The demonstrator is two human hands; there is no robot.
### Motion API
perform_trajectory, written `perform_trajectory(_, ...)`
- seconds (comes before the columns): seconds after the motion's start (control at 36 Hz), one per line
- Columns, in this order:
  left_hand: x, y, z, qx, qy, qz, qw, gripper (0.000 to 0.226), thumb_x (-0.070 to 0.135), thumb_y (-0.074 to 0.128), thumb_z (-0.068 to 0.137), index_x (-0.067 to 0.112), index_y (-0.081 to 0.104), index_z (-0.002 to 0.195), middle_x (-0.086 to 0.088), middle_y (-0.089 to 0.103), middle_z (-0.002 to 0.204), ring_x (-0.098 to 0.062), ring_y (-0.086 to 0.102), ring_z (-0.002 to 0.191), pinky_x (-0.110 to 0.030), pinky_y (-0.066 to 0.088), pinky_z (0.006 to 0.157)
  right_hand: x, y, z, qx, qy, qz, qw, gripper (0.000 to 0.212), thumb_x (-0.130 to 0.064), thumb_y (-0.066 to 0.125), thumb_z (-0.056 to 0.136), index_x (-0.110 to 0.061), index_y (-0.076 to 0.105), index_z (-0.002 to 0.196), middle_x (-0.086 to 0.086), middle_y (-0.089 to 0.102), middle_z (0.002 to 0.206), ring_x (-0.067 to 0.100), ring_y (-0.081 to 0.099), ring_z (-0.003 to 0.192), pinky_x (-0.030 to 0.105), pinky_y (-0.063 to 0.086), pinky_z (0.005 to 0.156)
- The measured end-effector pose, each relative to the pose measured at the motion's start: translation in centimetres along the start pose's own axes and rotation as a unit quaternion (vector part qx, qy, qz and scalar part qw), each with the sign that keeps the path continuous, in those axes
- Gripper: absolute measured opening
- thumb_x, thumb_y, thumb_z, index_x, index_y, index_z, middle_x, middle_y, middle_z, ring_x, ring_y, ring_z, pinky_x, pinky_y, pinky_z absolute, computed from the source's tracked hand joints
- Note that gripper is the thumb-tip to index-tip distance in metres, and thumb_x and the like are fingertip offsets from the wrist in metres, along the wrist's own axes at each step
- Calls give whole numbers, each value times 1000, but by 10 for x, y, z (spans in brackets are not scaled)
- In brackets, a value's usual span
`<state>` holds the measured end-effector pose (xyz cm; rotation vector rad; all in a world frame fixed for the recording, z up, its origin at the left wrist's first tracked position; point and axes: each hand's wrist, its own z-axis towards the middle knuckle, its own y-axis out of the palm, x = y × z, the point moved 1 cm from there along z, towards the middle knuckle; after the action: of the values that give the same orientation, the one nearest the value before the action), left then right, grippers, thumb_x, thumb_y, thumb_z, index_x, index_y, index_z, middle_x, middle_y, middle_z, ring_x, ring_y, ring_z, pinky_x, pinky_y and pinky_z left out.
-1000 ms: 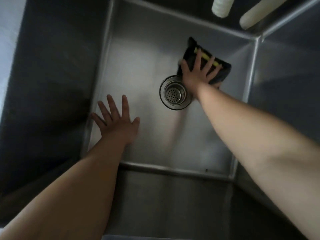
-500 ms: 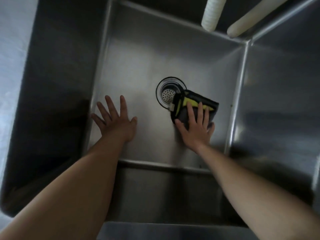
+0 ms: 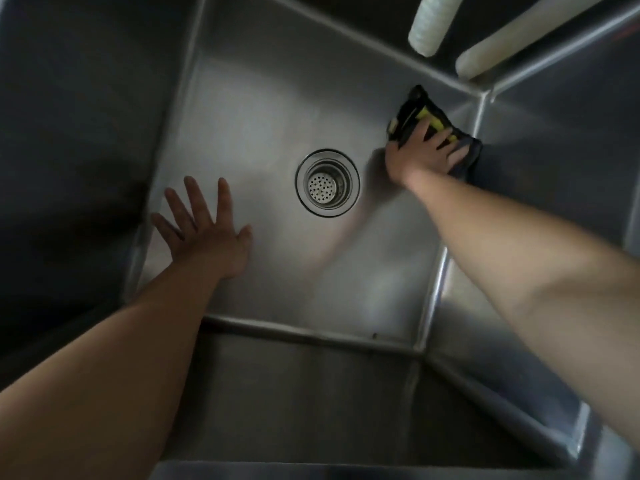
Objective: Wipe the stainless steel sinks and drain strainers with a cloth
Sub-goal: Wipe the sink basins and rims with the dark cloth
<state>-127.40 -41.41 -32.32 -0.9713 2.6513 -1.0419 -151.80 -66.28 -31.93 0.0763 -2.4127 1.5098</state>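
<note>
The cloth [image 3: 412,114] is lying bunched in the sink's [image 3: 263,109] far right corner, probably soft and limp. My right hand [image 3: 420,152] is pressing it flat, fingers spread; my left hand [image 3: 204,233] is resting open near the strainer [image 3: 327,183].

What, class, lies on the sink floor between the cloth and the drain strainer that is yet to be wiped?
Nothing visible: bare steel runs from the cloth under the right hand to the drain strainer. The left hand rests on its other side.
</note>
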Motion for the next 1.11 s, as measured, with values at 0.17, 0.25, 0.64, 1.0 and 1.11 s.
perform_trajectory(0.17, 1, -2, -2, 1, 0, -3, 1000, 85, 68, 25, 93, 38, -37, 143, -11, -48, 149, -41, -40, 138, -64, -20, 111, 46, 15, -24, 8, -56, -51, 997, 81, -53, 38, 95, -13, 8, 159, 27, 8, 163, 48, 10, 148, 59, 5, 120)
perform_trajectory(0.25, 2, -3, -2, 4, 2, 0, 1000, 85, 67, 25, 94, 37, -35, 144, -12, -47, 150, -42, -39, 139, -64, -20, 111, 65, 33, -69, -18, -70, -93, 993, 79, -52, 36, 97, -11, 7, 158, 29, 8, 162, 48, 11, 148, 58, 5, 119)
perform_trajectory(0.64, 4, -6, -8, 5, 14, -19, 1000, 84, 66, 24, 94, 35, -34, 146, -15, -42, 153, -44, -35, 141, -69, -16, 111, 74, 75, -205, -329, 181, 171, 911, 83, -44, 54, 95, -5, 14, 156, 19, 18, 162, 37, 19, 148, 44, 18, 120)
perform_trajectory(1.0, 11, -2, -11, 30, -1, -25, 999, 82, 60, 32, 96, 37, -25, 150, -13, -38, 156, -41, -32, 143, -65, -15, 114, -87, 49, -292, -335, -56, 205, 918, 82, -47, 67, 84, -11, 24, 144, 19, 39, 144, 37, 49, 128, 43, 43, 99)
perform_trajectory(1.11, 12, -13, -13, 12, -11, -25, 1000, 84, 49, 42, 97, 40, -22, 151, -8, -37, 157, -38, -30, 145, -60, -12, 117, -101, 45, -303, -316, -124, 86, 937, 60, -25, 52, 100, -9, 19, 147, 22, 31, 146, 41, 39, 133, 64, 46, 95)
